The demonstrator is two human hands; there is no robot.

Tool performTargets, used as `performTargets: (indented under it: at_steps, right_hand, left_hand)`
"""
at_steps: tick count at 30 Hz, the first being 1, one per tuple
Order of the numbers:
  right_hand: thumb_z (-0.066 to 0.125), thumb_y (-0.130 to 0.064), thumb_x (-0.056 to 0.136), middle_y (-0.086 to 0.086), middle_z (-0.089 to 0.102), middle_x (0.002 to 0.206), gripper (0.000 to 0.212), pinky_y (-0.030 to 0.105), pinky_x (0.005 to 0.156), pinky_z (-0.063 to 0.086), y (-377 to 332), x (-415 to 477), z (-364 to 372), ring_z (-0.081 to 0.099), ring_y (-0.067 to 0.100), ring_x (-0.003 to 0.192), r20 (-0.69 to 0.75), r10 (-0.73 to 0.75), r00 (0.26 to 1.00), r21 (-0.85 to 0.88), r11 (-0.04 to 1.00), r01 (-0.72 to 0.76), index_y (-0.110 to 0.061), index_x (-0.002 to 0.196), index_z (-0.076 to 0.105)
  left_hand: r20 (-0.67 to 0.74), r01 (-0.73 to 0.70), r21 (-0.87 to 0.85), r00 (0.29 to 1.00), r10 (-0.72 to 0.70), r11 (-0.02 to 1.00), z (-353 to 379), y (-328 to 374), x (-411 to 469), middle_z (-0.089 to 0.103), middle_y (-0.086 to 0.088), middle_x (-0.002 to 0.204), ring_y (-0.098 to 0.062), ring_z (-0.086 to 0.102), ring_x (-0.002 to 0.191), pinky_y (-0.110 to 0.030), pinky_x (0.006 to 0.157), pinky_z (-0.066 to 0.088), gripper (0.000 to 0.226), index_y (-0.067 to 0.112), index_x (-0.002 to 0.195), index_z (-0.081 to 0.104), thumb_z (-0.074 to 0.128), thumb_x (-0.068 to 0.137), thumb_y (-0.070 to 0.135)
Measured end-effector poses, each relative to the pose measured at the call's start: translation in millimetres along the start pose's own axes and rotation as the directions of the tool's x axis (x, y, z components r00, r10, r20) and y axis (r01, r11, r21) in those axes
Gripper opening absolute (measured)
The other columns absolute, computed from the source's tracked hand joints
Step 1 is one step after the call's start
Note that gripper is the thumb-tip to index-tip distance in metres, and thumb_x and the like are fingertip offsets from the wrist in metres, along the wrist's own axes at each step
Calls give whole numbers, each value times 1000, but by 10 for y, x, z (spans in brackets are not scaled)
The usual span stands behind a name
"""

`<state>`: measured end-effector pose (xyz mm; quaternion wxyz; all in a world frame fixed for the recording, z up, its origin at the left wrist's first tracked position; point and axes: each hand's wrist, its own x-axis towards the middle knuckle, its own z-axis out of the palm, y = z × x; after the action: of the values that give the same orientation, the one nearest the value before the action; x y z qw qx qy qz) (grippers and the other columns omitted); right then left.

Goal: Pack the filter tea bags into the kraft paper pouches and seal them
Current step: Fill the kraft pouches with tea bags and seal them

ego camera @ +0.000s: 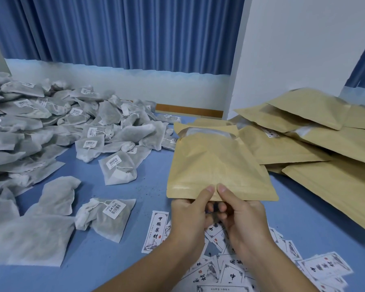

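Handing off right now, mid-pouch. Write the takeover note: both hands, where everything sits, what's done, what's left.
Left hand and right hand: both pinch the near edge of one kraft pouch, thumbs together on top at mid-edge.
Pouch: near end raised off the blue table, far end on the pouch pile; I cannot tell whether it is filled or sealed.
Other kraft pouches: piled on the right.
Filter tea bags: large loose heap on the left, unpacked.
Printed labels: scattered below the hands.
Left: most of the tea bags remain to pack.
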<state>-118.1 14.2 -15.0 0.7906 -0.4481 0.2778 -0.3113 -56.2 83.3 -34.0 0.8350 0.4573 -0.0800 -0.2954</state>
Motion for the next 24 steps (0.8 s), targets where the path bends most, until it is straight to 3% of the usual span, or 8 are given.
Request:
performTargets:
  at_steps: [4,8,13,20,24]
  right_hand:
    - [75,-14,87,3,64,72,18,24,42,42,-92,54,-107,50,11,51,-88,-66,994,45,996,71,-5,101,70]
    - [74,-18,88,8,59,71,24,22,40,39,-223,135,-270,49,14,53,7,-21,1000,-79,997,21,0,103,69]
    - [69,-19,92,9,59,70,16,21,39,35,-351,233,-420,48,14,52,67,5,998,-171,985,6,-3,94,69]
    - [65,-9,94,6,57,71,7,20,41,35,-348,245,-416,43,10,50,34,-24,999,-120,992,28,-3,97,65]
    - [71,-14,91,2,67,74,11,20,41,43,-261,199,-334,54,9,53,-69,-20,997,-7,1000,19,-6,99,69]
  left_hand:
    - [-73,-41,12,996,42,999,-84,64,120,54,-8,65,-13,43,48,-22,37,22,12,14,81,66,69,92,19]
    - [-165,-61,33,984,66,998,-210,114,240,56,-8,68,-15,45,49,-23,38,22,19,13,85,66,76,87,28]
    - [-191,-65,6,979,65,998,-273,179,306,55,-5,67,-14,42,48,-22,37,21,22,14,84,63,80,83,29]
    - [-198,-76,34,977,81,997,-285,211,317,38,5,55,-10,22,42,-20,36,21,31,18,72,49,73,91,24]
    - [-182,-75,15,980,76,997,-243,152,278,37,5,58,-11,23,45,-23,38,18,32,19,73,50,79,85,25]
